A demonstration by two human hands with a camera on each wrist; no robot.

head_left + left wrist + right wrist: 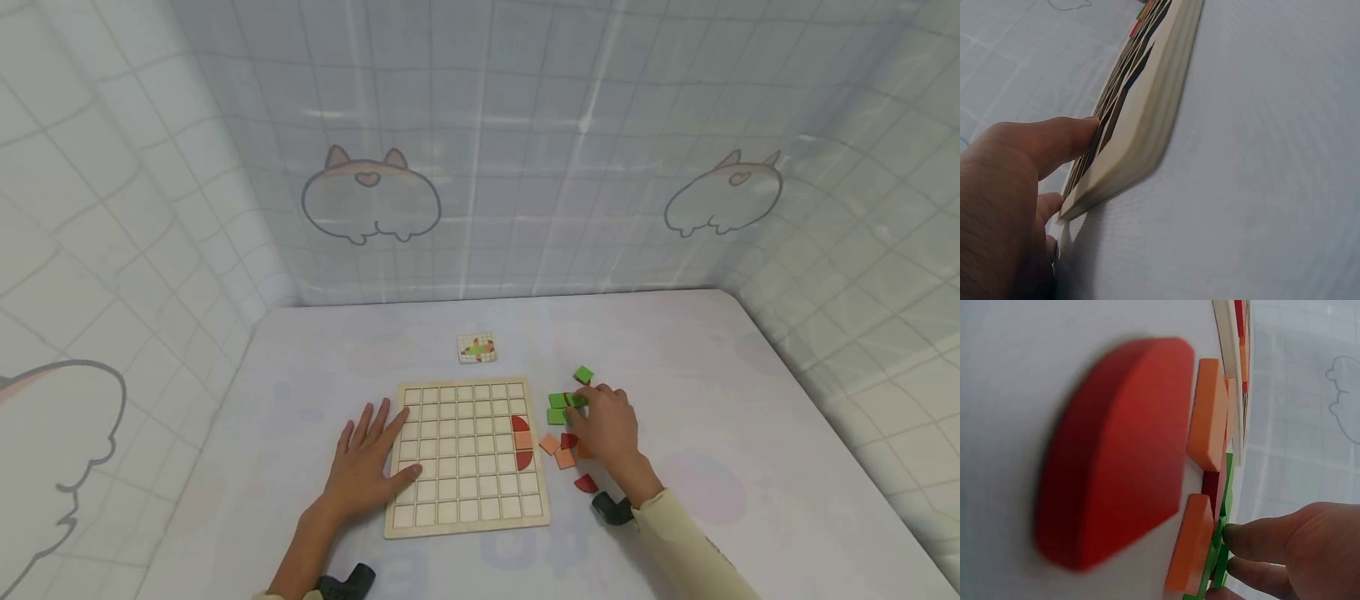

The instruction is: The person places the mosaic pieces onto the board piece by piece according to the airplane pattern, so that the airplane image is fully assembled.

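Observation:
A wooden grid board (467, 527) lies flat on the table, with two red quarter-round tiles (523, 460) and an orange square tile (522, 440) in its right-hand column. My left hand (362, 475) rests on the board's left edge, fingers spread and the thumb on the grid; the left wrist view shows that thumb (1069, 140) against the rim. Right of the board, my right hand (611, 425) pinches a green square tile (576, 400) between thumb and fingertips, among other green tiles (556, 416). The fingertips partly cover this tile.
Loose orange tiles (565, 458) and red quarter-round tiles (586, 483) lie below the right hand. One more green tile (583, 374) sits farther back. A small pattern card (477, 348) lies behind the board. Tile-printed walls (480, 167) enclose the table.

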